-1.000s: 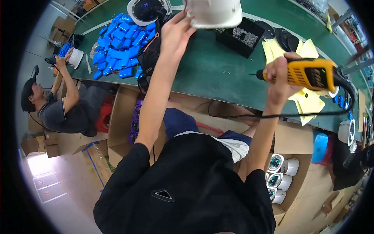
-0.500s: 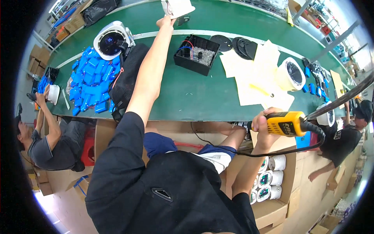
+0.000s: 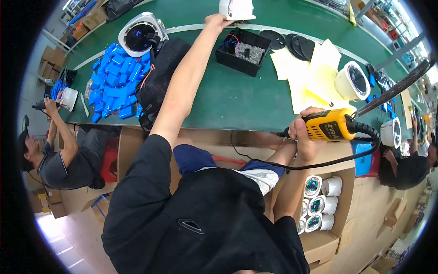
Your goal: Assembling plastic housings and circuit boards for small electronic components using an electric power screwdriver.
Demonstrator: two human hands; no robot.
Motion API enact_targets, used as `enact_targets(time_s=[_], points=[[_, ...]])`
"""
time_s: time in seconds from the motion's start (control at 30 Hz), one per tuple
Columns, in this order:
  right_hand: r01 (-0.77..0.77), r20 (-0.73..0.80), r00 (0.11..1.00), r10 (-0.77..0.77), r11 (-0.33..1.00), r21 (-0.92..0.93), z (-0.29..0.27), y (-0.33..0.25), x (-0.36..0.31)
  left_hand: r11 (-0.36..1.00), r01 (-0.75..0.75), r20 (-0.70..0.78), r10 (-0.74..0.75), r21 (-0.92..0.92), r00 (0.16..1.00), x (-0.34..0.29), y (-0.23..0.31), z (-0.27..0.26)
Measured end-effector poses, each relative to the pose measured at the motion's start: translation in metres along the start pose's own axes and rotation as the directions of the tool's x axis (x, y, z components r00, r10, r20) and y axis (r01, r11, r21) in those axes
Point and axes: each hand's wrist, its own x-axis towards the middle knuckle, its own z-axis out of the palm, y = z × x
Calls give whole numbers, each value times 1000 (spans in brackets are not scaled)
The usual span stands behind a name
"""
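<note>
At the far side of the green bench, my left hand [image 3: 218,21] is stretched out, its fingers closed on the lower edge of a white plastic housing [image 3: 237,10]. The top of the housing is cut off by the picture's edge. Near the front edge, my right hand [image 3: 306,137] wraps round a yellow and black electric screwdriver [image 3: 327,125]. Its tip points left, and a thick black cable bends away from its rear end. Just in front of the housing stands a black open box [image 3: 242,54] with small screws and red and blue wires.
Blue wrapped battery packs [image 3: 116,84] lie heaped at left beside a black bag [image 3: 162,77] and a white device [image 3: 142,34]. Yellow sheets [image 3: 315,75], black discs [image 3: 301,46] and a white round housing [image 3: 352,81] lie at right. A carton [image 3: 342,214] holds several white units. Co-workers sit on both sides.
My left hand has shifted rightward with the white housing. The screwdriver in my right hand has moved slightly left. The whole view has shifted a little, and the person at right has changed posture.
</note>
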Motion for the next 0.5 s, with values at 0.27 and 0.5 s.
enact_targets(time_s=[0.27, 0.5], points=[[50, -14, 999, -51, 997, -58, -15, 5, -17, 933, 176, 69, -207, 314, 976, 22, -31, 12], [-166, -72, 984, 161, 984, -61, -11, 29, -34, 142, -465, 424, 244, 874, 872, 17, -20, 6]])
